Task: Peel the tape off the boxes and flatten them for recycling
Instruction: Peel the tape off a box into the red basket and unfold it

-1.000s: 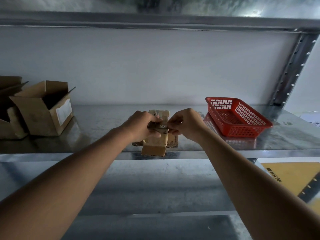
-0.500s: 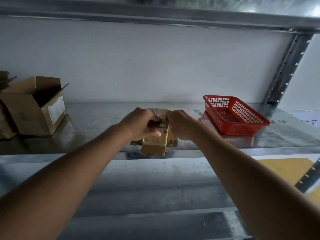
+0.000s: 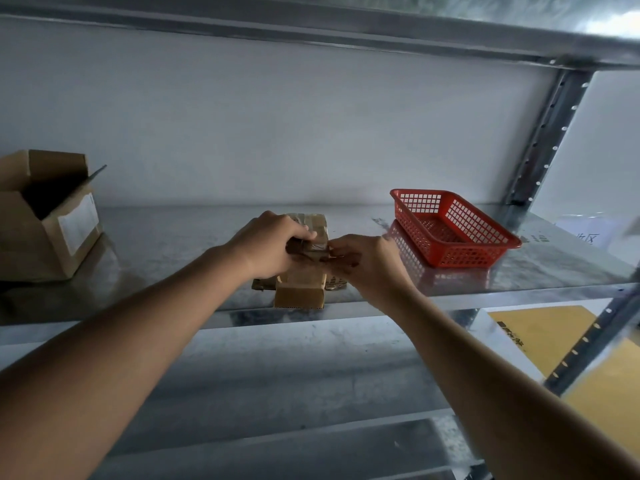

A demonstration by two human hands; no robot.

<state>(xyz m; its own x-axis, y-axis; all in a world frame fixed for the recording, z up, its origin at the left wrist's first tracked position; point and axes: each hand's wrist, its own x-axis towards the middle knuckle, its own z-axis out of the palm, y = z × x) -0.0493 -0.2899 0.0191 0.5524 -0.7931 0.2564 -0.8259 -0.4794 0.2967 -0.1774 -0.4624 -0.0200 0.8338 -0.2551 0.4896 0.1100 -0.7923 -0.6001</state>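
The right hand point(image 3: 369, 263) has drawn away to the right of the box point(image 3: 304, 258), pinching a strip of tape point(image 3: 327, 250) that now stretches off the top, so the peel is likely underway. The left hand point(image 3: 268, 245) grips the box, which sits at the shelf point(image 3: 166, 237) front edge, between both hands.

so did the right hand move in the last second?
Yes. The right hand has pulled rightward off the small box, toward the red basket.
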